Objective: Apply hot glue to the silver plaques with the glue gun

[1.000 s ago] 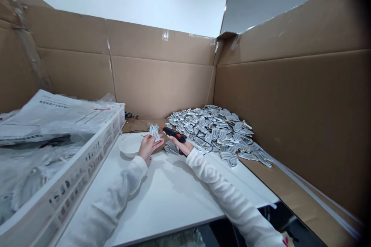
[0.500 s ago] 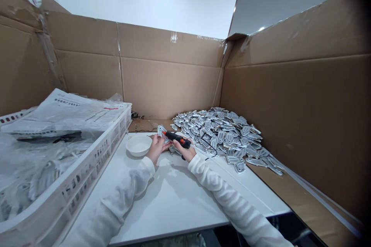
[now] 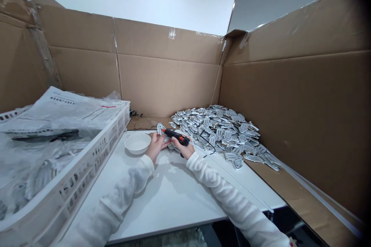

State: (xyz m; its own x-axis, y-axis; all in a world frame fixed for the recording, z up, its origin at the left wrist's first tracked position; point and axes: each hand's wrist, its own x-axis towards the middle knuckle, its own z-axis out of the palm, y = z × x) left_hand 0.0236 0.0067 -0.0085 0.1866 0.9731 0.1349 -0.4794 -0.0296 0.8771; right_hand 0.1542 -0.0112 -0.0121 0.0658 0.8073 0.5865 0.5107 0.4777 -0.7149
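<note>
The left hand (image 3: 155,147) pinches a small grey-and-white piece (image 3: 160,127) between thumb and fingers, above the far part of the white tabletop (image 3: 174,200), while the right hand (image 3: 185,149) wraps around a black glue gun (image 3: 176,136) whose orange tip points at it; whether tip and piece touch, I cannot tell. The piece looks thin, flat and light, probably fairly stiff and somewhat smooth, so a pinch on its rim at the lower end should hold it and leave its face open. The gun looks rigid and heavier, best held round its body or handle, with fingers well away from the tip, which may be hot. A white bowl (image 3: 137,143) sits just beside the left hand, and a slotted basket (image 3: 118,123) stands further left. On the right, a heap of similar pieces (image 3: 216,127) and a black cable (image 3: 210,150) limit sideways travel; the cable could snag. Cardboard walls (image 3: 171,81) rise behind, so the easiest room lies toward the tabletop's near edge, below the forearms.
</note>
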